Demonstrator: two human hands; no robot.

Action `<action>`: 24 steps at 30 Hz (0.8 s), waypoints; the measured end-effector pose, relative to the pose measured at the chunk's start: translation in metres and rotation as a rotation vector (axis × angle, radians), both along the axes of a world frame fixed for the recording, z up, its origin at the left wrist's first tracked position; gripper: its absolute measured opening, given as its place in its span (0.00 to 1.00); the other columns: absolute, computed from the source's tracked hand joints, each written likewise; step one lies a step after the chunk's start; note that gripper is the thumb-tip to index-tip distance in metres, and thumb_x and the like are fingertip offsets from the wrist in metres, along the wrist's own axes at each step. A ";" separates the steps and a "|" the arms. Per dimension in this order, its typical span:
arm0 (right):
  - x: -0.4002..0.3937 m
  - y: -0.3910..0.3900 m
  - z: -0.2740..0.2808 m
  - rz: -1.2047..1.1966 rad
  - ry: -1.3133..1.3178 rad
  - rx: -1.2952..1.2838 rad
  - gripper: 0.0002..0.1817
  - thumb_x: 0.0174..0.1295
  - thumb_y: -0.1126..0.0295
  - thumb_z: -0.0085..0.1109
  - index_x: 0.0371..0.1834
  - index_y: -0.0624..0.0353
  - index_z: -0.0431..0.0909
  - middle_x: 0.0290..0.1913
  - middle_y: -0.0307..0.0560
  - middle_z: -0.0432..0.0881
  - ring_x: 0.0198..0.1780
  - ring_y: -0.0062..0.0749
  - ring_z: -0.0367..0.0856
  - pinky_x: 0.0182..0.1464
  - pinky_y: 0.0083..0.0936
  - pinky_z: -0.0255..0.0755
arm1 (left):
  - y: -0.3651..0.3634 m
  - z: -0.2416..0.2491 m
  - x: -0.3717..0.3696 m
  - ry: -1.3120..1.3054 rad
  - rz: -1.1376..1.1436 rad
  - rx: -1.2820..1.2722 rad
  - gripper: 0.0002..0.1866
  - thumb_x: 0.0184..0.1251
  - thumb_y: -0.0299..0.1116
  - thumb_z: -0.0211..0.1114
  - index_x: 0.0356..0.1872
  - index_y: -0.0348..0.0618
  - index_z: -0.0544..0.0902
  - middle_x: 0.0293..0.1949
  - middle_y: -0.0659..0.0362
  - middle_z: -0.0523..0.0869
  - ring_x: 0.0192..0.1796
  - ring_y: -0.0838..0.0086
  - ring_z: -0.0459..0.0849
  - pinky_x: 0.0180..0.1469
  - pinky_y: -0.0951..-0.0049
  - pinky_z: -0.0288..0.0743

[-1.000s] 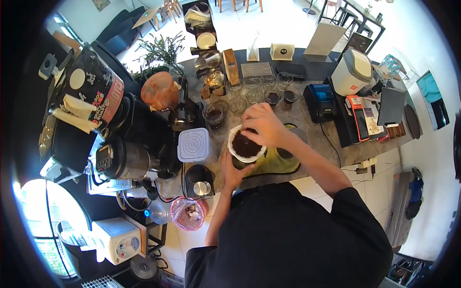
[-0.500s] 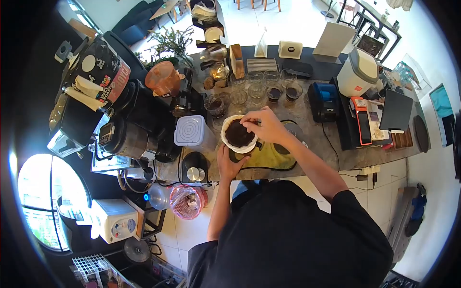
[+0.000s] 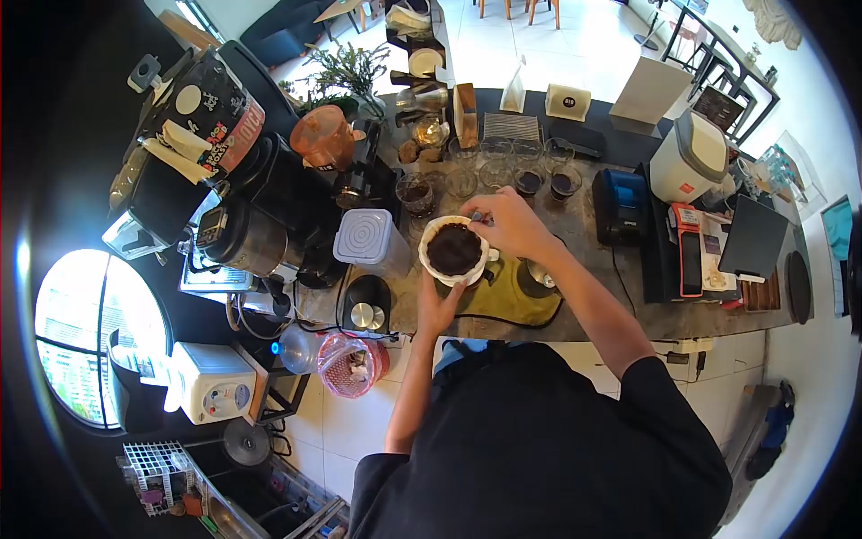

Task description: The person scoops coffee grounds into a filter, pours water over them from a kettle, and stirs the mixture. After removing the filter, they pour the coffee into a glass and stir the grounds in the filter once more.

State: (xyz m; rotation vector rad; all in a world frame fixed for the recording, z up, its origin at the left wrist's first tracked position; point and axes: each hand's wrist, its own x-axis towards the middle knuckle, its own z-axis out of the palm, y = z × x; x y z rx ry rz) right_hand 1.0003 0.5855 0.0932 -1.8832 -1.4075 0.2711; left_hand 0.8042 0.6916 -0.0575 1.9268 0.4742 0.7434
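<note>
A white coffee dripper lined with a paper filter stands over the counter's near side, dark wet coffee grounds inside it. Fingers and thumb of my left hand are wrapped round the dripper's lower near side. At the filter's far right rim, my right hand has its fingers pinched together. A small dark, shiny bit shows at those fingertips, too small to name. Beneath and to the right lies an olive-green cloth, with a round metal item on it.
Several glasses, some with dark coffee, stand beyond the dripper. To the left are a lidded plastic container, a small black scale and a grinder. A blue-black printer and card terminal sit right.
My right hand has lifted from over the grounds to the filter's far right rim. The dripper looks tipped slightly more toward me. The whole view has shifted a little.
</note>
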 end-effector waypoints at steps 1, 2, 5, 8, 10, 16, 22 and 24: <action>0.001 0.001 0.000 0.000 0.009 -0.011 0.11 0.61 0.68 0.71 0.46 0.57 0.88 0.36 0.44 0.90 0.38 0.39 0.82 0.58 0.35 0.69 | 0.001 -0.006 0.003 -0.017 0.002 -0.019 0.35 0.65 0.33 0.74 0.70 0.35 0.70 0.63 0.40 0.80 0.66 0.46 0.78 0.68 0.54 0.70; 0.002 0.003 -0.001 0.004 0.010 -0.009 0.11 0.61 0.68 0.71 0.46 0.57 0.88 0.36 0.44 0.90 0.38 0.39 0.82 0.58 0.35 0.69 | 0.003 -0.013 0.004 -0.017 0.006 -0.017 0.35 0.65 0.33 0.74 0.70 0.35 0.70 0.63 0.40 0.80 0.66 0.46 0.78 0.68 0.54 0.70; 0.004 0.007 -0.004 0.011 0.184 -0.034 0.10 0.60 0.68 0.72 0.42 0.58 0.88 0.36 0.44 0.90 0.38 0.38 0.82 0.58 0.34 0.67 | 0.005 -0.021 0.005 0.013 0.036 0.018 0.33 0.65 0.32 0.73 0.69 0.36 0.72 0.63 0.41 0.80 0.65 0.46 0.79 0.67 0.54 0.70; 0.003 0.003 -0.004 0.080 0.157 -0.073 0.10 0.60 0.66 0.72 0.39 0.61 0.88 0.36 0.44 0.89 0.38 0.38 0.82 0.57 0.32 0.66 | 0.007 -0.031 0.002 0.008 0.041 0.001 0.31 0.65 0.31 0.73 0.68 0.36 0.74 0.62 0.42 0.81 0.63 0.47 0.80 0.66 0.55 0.71; 0.005 0.000 -0.006 0.129 -0.062 -0.020 0.09 0.61 0.65 0.72 0.37 0.59 0.87 0.34 0.44 0.86 0.39 0.38 0.81 0.55 0.32 0.64 | 0.008 -0.036 0.004 -0.016 0.025 -0.057 0.29 0.66 0.29 0.72 0.67 0.35 0.75 0.62 0.44 0.81 0.63 0.50 0.80 0.66 0.57 0.71; 0.014 -0.004 -0.005 0.117 -0.220 0.087 0.09 0.67 0.65 0.67 0.35 0.59 0.81 0.34 0.44 0.80 0.43 0.39 0.79 0.53 0.35 0.63 | 0.007 -0.051 0.006 -0.063 -0.001 -0.291 0.26 0.66 0.25 0.70 0.65 0.34 0.77 0.63 0.49 0.82 0.65 0.61 0.80 0.68 0.64 0.71; -0.007 -0.005 -0.021 0.127 -0.094 0.080 0.09 0.68 0.65 0.65 0.35 0.59 0.81 0.34 0.44 0.80 0.44 0.40 0.79 0.53 0.35 0.62 | 0.005 -0.049 0.006 -0.064 -0.033 -0.390 0.25 0.67 0.25 0.69 0.65 0.33 0.77 0.61 0.51 0.84 0.62 0.66 0.82 0.66 0.66 0.73; -0.008 -0.004 -0.020 0.113 -0.087 0.081 0.09 0.68 0.65 0.65 0.35 0.59 0.81 0.34 0.44 0.80 0.44 0.40 0.79 0.53 0.35 0.62 | 0.003 -0.044 0.006 -0.059 -0.022 -0.394 0.25 0.67 0.26 0.68 0.65 0.33 0.77 0.61 0.52 0.84 0.62 0.67 0.82 0.66 0.67 0.73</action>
